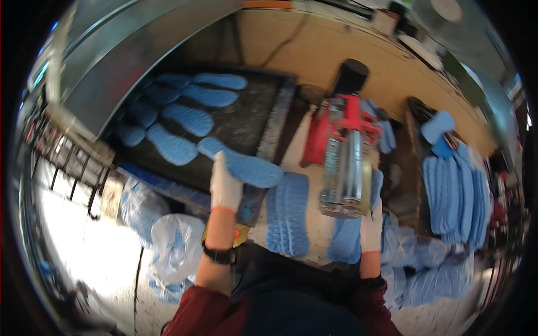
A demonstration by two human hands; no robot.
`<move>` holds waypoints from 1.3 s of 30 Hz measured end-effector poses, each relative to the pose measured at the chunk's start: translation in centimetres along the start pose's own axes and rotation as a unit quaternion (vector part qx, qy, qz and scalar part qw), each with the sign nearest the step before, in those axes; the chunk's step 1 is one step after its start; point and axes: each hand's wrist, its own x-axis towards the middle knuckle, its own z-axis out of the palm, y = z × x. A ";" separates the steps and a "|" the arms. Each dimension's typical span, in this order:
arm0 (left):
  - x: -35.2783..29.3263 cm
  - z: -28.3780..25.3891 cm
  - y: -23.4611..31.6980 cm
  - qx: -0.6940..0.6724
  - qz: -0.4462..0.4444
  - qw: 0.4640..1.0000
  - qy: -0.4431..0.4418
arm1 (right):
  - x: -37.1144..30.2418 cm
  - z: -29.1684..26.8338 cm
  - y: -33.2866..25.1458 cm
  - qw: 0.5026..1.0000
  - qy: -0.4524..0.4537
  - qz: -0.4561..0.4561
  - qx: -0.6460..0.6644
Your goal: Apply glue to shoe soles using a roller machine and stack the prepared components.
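My left hand [225, 182], in a white glove, grips a blue insole [255, 169] near its narrower end. That insole is above the near right edge of a black conveyor belt [246, 120], where several more blue insoles [172, 144] lie spread out. My right hand [371, 228], also gloved, is beside the right end of a red machine [358, 115] with shiny metal rollers [352, 168]. A second insole [376, 185] rises from its fingers, partly hidden by the rollers. Between my hands, several insoles [287, 215] lie close together on the bench, with another pile [344, 241] below the rollers.
A metal hood [129, 73] overhangs the belt's far left. On the right, a stack of blue insoles [454, 193] stands in a dark-sided tray [417, 168]. Clear plastic bags of blue pieces sit at the lower left [176, 241] and lower right [428, 274].
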 end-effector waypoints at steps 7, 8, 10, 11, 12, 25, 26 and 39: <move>-7.1 1.9 5.0 -0.050 0.096 0.989 -0.097 | 4.6 -2.4 -10.2 0.874 0.093 -0.290 -0.378; -8.0 2.7 5.4 -0.093 0.143 0.975 -0.145 | 5.1 -2.2 -11.0 0.872 0.066 -0.314 -0.370; -9.1 4.5 6.0 -0.167 0.182 0.945 -0.217 | 5.3 -2.0 -11.7 0.872 0.015 -0.336 -0.355; -9.3 5.4 6.2 -0.196 0.198 0.928 -0.248 | 5.0 -2.0 -11.6 0.869 0.010 -0.348 -0.350; -9.2 6.3 6.5 -0.259 0.172 0.905 -0.290 | 4.5 -1.9 -11.1 0.912 0.015 -0.312 -0.266; -5.0 13.6 2.8 -0.089 0.340 0.874 -0.336 | -1.6 0.7 4.0 0.920 0.000 -0.169 -0.354; -4.7 13.5 1.6 -0.086 0.339 0.876 -0.332 | -2.2 1.2 5.0 0.912 -0.044 -0.134 -0.385; -10.3 3.9 -0.7 -0.311 -0.108 0.855 -0.401 | -3.9 3.1 6.7 0.855 -0.042 -0.180 -0.485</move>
